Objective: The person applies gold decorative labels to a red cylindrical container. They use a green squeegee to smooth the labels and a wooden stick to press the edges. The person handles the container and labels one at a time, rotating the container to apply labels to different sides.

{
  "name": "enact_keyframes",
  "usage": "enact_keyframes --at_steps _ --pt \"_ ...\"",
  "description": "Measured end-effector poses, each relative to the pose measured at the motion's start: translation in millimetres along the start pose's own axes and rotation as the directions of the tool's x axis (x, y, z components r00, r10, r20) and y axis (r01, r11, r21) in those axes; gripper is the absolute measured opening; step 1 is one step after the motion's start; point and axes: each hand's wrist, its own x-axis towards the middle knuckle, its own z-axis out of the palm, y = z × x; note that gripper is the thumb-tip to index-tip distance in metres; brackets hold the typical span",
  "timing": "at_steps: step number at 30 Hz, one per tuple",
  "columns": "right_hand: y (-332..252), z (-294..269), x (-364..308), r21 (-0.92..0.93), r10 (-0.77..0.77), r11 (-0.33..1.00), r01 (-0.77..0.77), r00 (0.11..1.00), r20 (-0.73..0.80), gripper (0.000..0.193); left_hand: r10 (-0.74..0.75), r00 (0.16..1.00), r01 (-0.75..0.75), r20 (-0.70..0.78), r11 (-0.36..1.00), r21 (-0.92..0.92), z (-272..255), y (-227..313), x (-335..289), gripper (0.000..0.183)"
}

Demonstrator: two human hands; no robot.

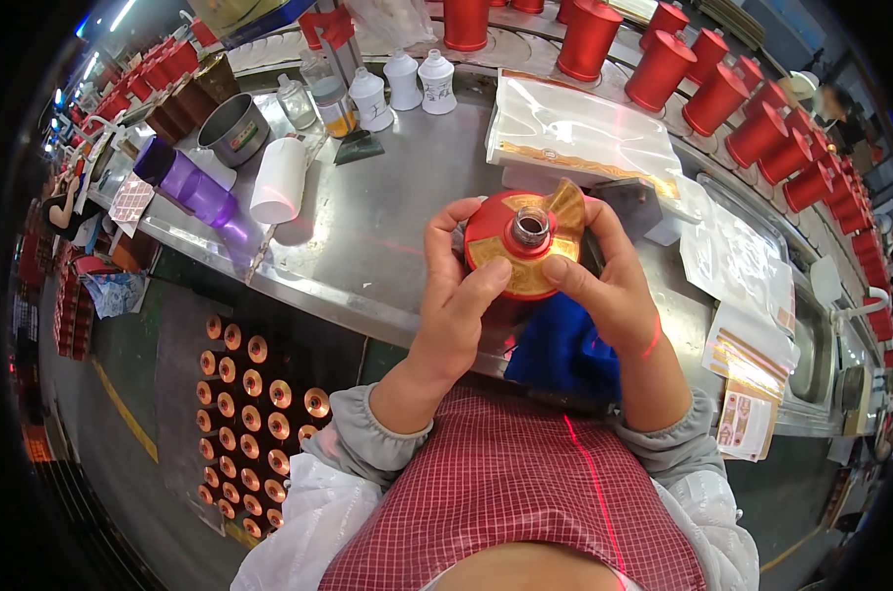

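A red bottle [476, 251] with a narrow, uncapped neck is held between my two hands, its mouth turned up toward me. A gold decal [513, 281] covers part of its shoulder around the neck. At the upper right one gold flap [566, 209] stands up off the surface. My left hand [458, 295] grips the left side, its thumb pressed on the gold near the front. My right hand [609, 286] wraps the right side, its thumb also on the gold. The bottle's lower body is mostly hidden. Just below it lies a blue cloth [564, 350].
Clear sheets with gold decals [584, 128] lie beyond the bottle; more decal strips [747, 360] sit right, by a sink [816, 364]. Red bottles [660, 71] line a conveyor behind. Left stand a purple bottle [185, 182], white roll [279, 179] and metal bowl [234, 130]. Gold-topped bottles [252, 382] fill the floor.
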Motion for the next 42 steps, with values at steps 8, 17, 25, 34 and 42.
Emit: enact_keyframes --at_steps 8,17,25,34,42 --pt "-4 1 1 0.193 0.131 0.972 -0.133 0.991 0.024 0.043 -0.130 0.990 0.120 -0.061 0.982 -0.148 -5 9 8 0.054" --pt "-2 2 -2 0.178 0.100 0.979 -0.098 0.995 -0.002 0.040 0.071 0.988 -0.082 -0.138 0.993 -0.079 -9 -9 0 0.055" --pt "0 9 -4 0.107 0.071 0.992 -0.063 0.995 -0.076 0.038 0.547 0.682 -0.627 0.485 0.097 0.773 -17 -32 -24 0.045" --pt "9 7 -1 -0.056 -0.033 0.998 0.025 0.989 -0.144 0.031 0.578 0.678 -0.499 0.455 -0.093 0.862 -5 -36 -28 0.047" --pt "3 -19 20 0.127 0.059 0.989 -0.073 0.992 0.110 0.028 0.564 0.666 -0.568 0.487 -0.040 0.822 -1 -39 -28 0.049"
